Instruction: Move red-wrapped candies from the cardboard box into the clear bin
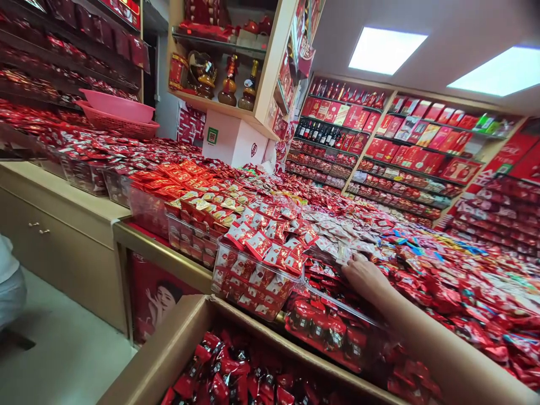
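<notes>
My right hand [361,274] reaches in from the right over the candy bins. Its fingers are bent and drawn together at a small white candy packet [343,254], beside a heap of white packets [331,228]. Below the wrist is a clear plastic bin [337,304] with red-wrapped candies showing through its front. To its left stands a clear bin [258,287] heaped with red-and-white packets [270,242]. An open cardboard box [189,315] at the bottom holds loose dark-red wrapped candies [228,371]. My left hand is out of view.
More bins of orange-red packets [169,180] and gold packets [215,205] line the counter. Pink baskets [118,107] stand at the far left. A wooden display cabinet [261,67] overhangs the counter. Stocked shelves [354,146] fill the back wall. Part of a person [10,275] shows at left.
</notes>
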A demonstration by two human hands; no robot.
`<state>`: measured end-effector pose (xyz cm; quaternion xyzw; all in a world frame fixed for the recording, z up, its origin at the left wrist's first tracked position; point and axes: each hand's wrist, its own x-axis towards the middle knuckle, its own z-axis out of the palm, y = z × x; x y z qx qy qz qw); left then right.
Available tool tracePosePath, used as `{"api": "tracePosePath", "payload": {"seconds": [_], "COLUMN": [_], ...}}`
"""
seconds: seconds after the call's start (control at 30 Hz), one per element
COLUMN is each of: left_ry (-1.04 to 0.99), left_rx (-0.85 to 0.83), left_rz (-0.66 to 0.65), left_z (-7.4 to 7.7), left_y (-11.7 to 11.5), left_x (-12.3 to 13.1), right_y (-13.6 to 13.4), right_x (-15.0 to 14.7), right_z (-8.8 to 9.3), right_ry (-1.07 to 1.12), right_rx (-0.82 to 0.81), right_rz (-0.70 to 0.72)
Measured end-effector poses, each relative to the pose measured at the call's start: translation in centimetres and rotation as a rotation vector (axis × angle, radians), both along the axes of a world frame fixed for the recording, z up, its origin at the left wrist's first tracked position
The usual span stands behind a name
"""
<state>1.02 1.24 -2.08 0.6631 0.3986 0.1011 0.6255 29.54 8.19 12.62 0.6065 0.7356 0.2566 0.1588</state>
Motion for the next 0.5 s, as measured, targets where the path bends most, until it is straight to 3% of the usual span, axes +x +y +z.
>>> {"api": "tracePosePath", "payload": {"seconds": [0.13,0.23,0.5], "left_ry": [-0.042,-0.058,-0.073], "left_rx": [0.031,0.041,0.057], "left_rz": [0.118,0.153,0.108], "left_z": [2.5,3.5,3.6], "left_y": [5.4,7.8,6.2], "left_x": [-4.9,-6.8,-5.5], "right_y": [0.0,0.0,-0.2], "right_x": [0.4,0.8,0.8], "right_z": [-0.4,-0.9,-1.5], "right_ry": [0.028,0.052,0.111], "right_rx": [-0.04,-0.088,-0.151], "right_rz": [-0.028,-0.041,-0.101]}}
